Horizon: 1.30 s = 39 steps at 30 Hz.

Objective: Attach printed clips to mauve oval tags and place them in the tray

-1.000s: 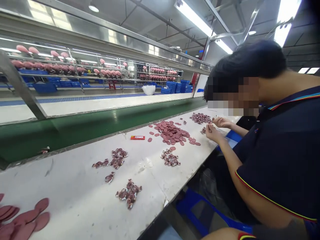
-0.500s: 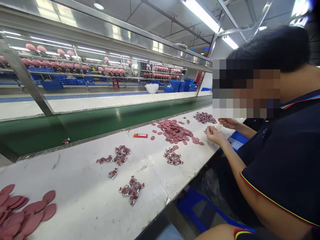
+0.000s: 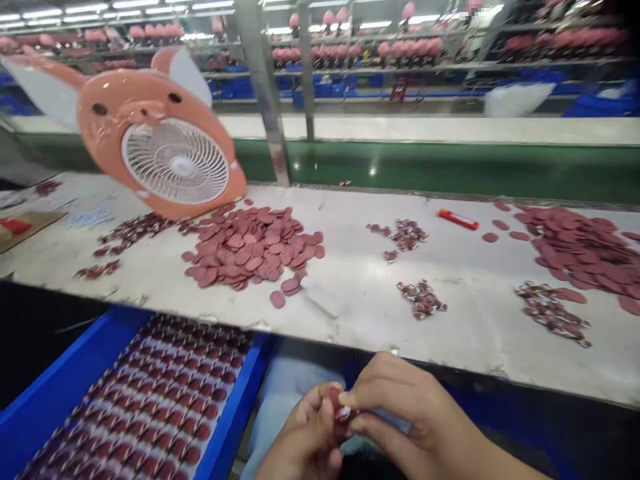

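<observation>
A small maroon piece (image 3: pixel 336 408) is pinched between the fingers of both the left hand (image 3: pixel 305 433) and right hand (image 3: pixel 400 413), and should be kept aligned below the surface (image 3: pixel 360 300).

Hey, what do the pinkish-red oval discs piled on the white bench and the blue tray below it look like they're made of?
The pinkish-red oval discs look like thin matte leatherette or foam: flat, dull, overlapping loosely, though the blur leaves it open. The blue tray looks like moulded plastic, with smooth, evenly coloured walls. The left hand and right hand pinch one small dark-red piece.
</observation>
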{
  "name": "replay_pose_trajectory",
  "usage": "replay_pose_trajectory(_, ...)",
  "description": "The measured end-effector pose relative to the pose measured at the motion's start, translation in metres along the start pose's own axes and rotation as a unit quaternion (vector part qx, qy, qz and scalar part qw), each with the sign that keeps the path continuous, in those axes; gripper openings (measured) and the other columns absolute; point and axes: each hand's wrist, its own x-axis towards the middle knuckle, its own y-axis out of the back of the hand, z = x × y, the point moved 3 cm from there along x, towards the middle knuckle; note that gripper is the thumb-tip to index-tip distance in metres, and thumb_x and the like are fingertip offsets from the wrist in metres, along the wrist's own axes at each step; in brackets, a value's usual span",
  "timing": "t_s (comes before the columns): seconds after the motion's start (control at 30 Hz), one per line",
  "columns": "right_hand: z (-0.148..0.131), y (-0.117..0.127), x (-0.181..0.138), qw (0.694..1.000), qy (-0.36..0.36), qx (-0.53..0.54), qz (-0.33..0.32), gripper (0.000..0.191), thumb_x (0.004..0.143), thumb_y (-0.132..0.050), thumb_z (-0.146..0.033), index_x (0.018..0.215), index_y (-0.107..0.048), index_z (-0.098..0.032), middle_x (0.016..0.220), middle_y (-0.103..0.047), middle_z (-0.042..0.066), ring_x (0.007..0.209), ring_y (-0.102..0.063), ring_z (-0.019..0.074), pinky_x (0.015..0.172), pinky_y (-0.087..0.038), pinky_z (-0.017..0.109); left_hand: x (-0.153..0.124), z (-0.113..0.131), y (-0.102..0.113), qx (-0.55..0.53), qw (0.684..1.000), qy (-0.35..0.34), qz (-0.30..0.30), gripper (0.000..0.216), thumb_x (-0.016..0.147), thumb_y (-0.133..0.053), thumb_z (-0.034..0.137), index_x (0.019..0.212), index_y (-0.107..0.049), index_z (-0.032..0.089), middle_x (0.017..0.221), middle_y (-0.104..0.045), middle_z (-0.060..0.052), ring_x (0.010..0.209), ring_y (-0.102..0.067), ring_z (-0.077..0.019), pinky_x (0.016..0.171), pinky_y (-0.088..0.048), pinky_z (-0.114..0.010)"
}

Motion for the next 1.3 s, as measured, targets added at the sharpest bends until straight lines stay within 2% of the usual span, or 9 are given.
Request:
replay_pose_trajectory(0.07, -0.006, 0.006, 0.003, 1.0, -0.003, -0.018, -0.004, 0.017, 0.09, -0.06, -0.005, 0.097, -0.066, -0.02, 0.086, -0.068, 0.002, 0.08, -0.061, 0.0132, 0.071, -0.049, 0.024, -0.003, -0.002, -0.002, -0.058, 0.998, 0.015, -0.006, 0.038, 0.052, -0.095, 0.032, 0.08, -0.073, 0.017, 0.065, -0.066, 0.003, 0.056, -0.061, -0.0037, 0.043, -0.04, -0.007)
replay_pose_trajectory(0.17, -0.01, 0.005, 0.008, 1.0, -0.003, -0.021, -0.019, 0.018, 0.089, -0.061, -0.004, 0.096, -0.064, -0.02, 0.086, -0.067, 0.0, 0.08, -0.06, 0.0114, 0.073, -0.049, 0.022, -0.005, -0.003, -0.001, -0.097, 0.995, 0.02, -0.013, 0.032, 0.056, -0.094, 0.026, 0.08, -0.074, 0.016, 0.066, -0.068, 0.002, 0.057, -0.063, -0.0045, 0.044, -0.044, -0.007)
replay_pose_trajectory(0.43, -0.012, -0.003, 0.018, 0.997, -0.013, -0.032, -0.064, 0.017, 0.09, -0.062, -0.005, 0.096, -0.062, -0.021, 0.089, -0.067, -0.001, 0.083, -0.06, 0.0097, 0.074, -0.05, 0.022, -0.005, 0.002, 0.012, -0.107, 0.994, 0.014, -0.023, 0.036, 0.053, -0.095, 0.028, 0.08, -0.074, 0.017, 0.064, -0.066, 0.004, 0.056, -0.063, -0.0049, 0.042, -0.045, -0.008)
replay_pose_trajectory(0.53, -0.017, -0.004, 0.024, 0.996, -0.014, -0.032, -0.086, 0.017, 0.091, -0.062, -0.005, 0.097, -0.062, -0.021, 0.09, -0.067, -0.002, 0.083, -0.06, 0.0086, 0.076, -0.05, 0.021, -0.006, 0.004, 0.014, -0.101, 0.993, 0.009, -0.061, 0.032, 0.057, -0.093, 0.029, 0.079, -0.073, 0.016, 0.064, -0.066, 0.003, 0.056, -0.062, -0.0046, 0.041, -0.046, -0.008)
replay_pose_trajectory(0.63, -0.021, -0.006, 0.026, 0.995, -0.011, -0.038, -0.096, 0.022, 0.092, -0.064, -0.012, 0.111, -0.061, -0.022, 0.097, -0.066, 0.0, 0.09, -0.061, 0.0105, 0.082, -0.051, 0.022, -0.004, 0.007, 0.017, -0.1, 0.989, 0.0, -0.113, 0.029, 0.063, -0.091, 0.031, 0.079, -0.072, 0.016, 0.065, -0.065, 0.002, 0.058, -0.064, -0.0064, 0.039, -0.046, -0.008)
replay_pose_trajectory(0.7, -0.022, -0.006, 0.026, 0.996, -0.007, -0.05, -0.079, 0.04, 0.089, -0.069, -0.02, 0.127, -0.055, -0.022, 0.108, -0.064, 0.004, 0.099, -0.061, 0.014, 0.086, -0.053, 0.025, -0.003, 0.008, 0.02, -0.111, 0.985, -0.005, -0.132, 0.028, 0.065, -0.089, 0.031, 0.082, -0.072, 0.016, 0.068, -0.066, 0.001, 0.063, -0.067, -0.0087, 0.038, -0.047, -0.009)
replay_pose_trajectory(0.77, -0.021, -0.007, 0.027, 0.997, -0.004, -0.058, -0.059, 0.05, 0.087, -0.072, -0.024, 0.133, -0.052, -0.021, 0.113, -0.061, 0.006, 0.102, -0.06, 0.0154, 0.087, -0.054, 0.025, -0.002, 0.009, 0.023, -0.124, 0.981, -0.005, -0.146, 0.028, 0.066, -0.088, 0.03, 0.086, -0.072, 0.016, 0.071, -0.067, 0.0, 0.066, -0.068, -0.0101, 0.038, -0.048, -0.009)
replay_pose_trajectory(0.93, -0.016, -0.014, 0.032, 0.996, -0.012, -0.073, -0.048, 0.029, 0.091, -0.065, -0.017, 0.12, -0.063, -0.024, 0.097, -0.063, 0.002, 0.088, -0.063, 0.0112, 0.076, -0.055, 0.02, -0.003, 0.013, 0.03, -0.127, 0.977, -0.017, -0.173, 0.029, 0.072, -0.084, 0.033, 0.09, -0.073, 0.014, 0.075, -0.067, -0.001, 0.065, -0.066, -0.0094, 0.041, -0.051, -0.009)
replay_pose_trajectory(1.3, -0.017, -0.029, 0.044, 0.996, -0.026, -0.03, -0.075, 0.018, 0.092, -0.065, -0.015, 0.108, -0.067, -0.023, 0.082, -0.066, 0.0, 0.074, -0.063, 0.0093, 0.064, -0.053, 0.019, -0.008, 0.018, 0.037, -0.114, 0.978, -0.031, -0.17, 0.031, 0.073, -0.082, 0.041, 0.088, -0.072, 0.016, 0.085, -0.07, -0.005, 0.071, -0.068, -0.0118, 0.041, -0.051, -0.01)
